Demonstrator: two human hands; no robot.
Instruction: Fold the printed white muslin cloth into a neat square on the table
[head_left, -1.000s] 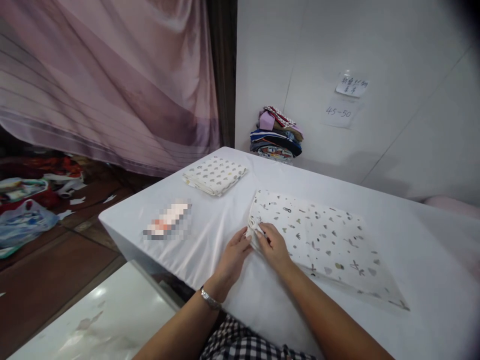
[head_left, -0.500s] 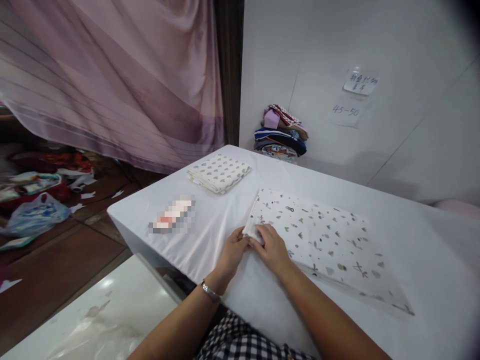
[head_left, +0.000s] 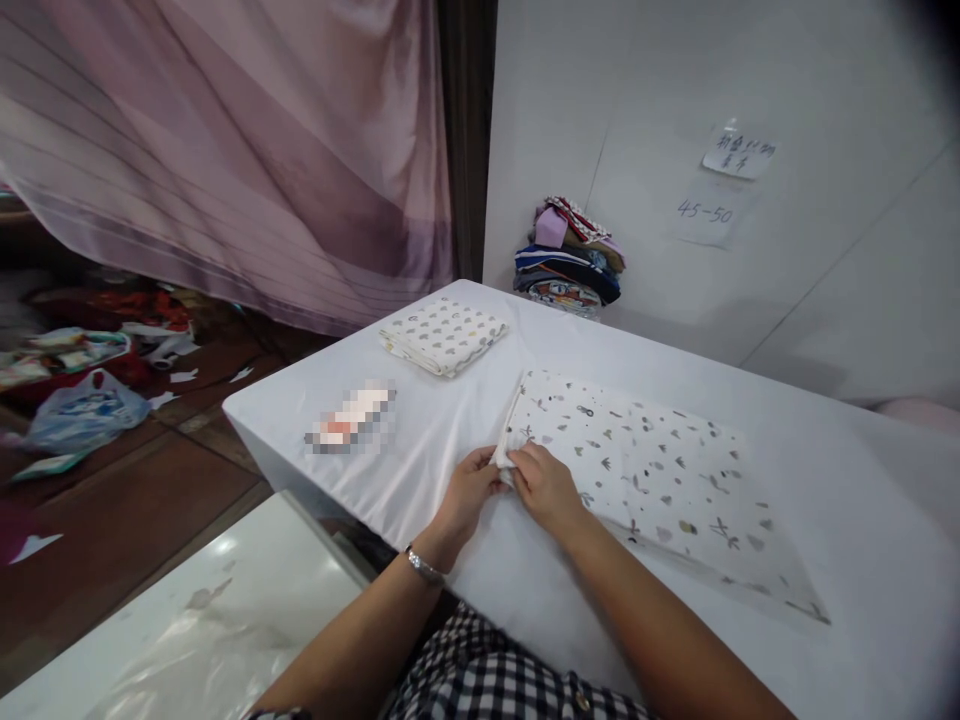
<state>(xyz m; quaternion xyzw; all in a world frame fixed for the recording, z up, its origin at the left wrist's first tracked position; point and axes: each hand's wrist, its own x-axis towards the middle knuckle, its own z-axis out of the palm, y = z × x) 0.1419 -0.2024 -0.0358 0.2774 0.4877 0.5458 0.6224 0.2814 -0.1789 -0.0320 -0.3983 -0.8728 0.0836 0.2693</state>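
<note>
White printed cloth (head_left: 660, 490) lies flat across white-covered table (head_left: 870, 500). Left hand (head_left: 468, 492) and right hand (head_left: 547, 488) pinch its left near corner from either side, presumably so layers line up. Folded patterned cloth (head_left: 447, 337) sits apart, seemingly leaving room.

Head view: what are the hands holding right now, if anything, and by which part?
The white printed cloth: left hand and right hand grip it together at its near left corner.
</note>
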